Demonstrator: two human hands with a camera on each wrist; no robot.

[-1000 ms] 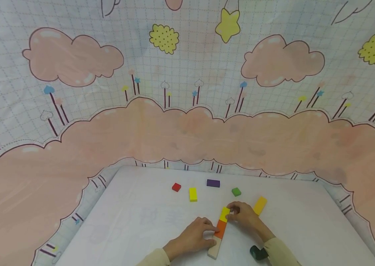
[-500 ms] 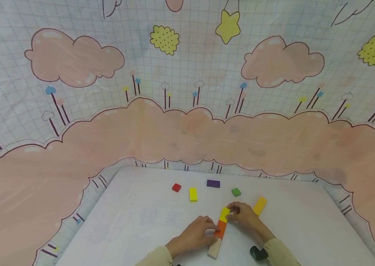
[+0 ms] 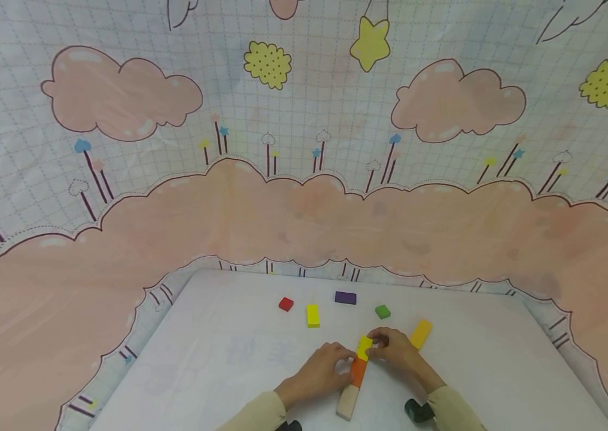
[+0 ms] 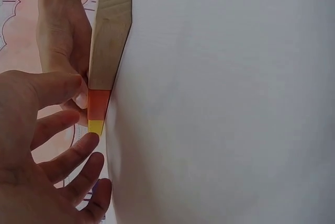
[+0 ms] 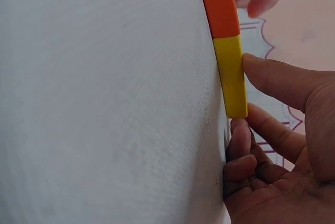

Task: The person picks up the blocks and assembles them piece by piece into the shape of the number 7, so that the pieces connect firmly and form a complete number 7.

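Note:
Three blocks lie end to end in a slanted row on the white table: a plain wooden block [image 3: 347, 402] nearest, an orange block [image 3: 358, 372] in the middle and a yellow block [image 3: 365, 344] at the far end. My right hand [image 3: 397, 348] holds the yellow block, thumb on its side and index finger at its far end, as the right wrist view shows. On the row's left side, my left hand [image 3: 319, 371] has its thumb and index finger by the orange block and its joint with the yellow one. Its other fingers are loosely spread in the left wrist view.
Behind the row lie a red block [image 3: 286, 304], a second yellow block [image 3: 312, 316], a purple block [image 3: 345, 297] and a green block [image 3: 383, 312]. A long yellow-orange block [image 3: 421, 334] lies beyond my right hand. A dark rounded object [image 3: 418, 410] shows beside the right sleeve.
My left hand has slid along the row, away from the wooden block toward the yellow one. My right hand and the blocks look nearly still.

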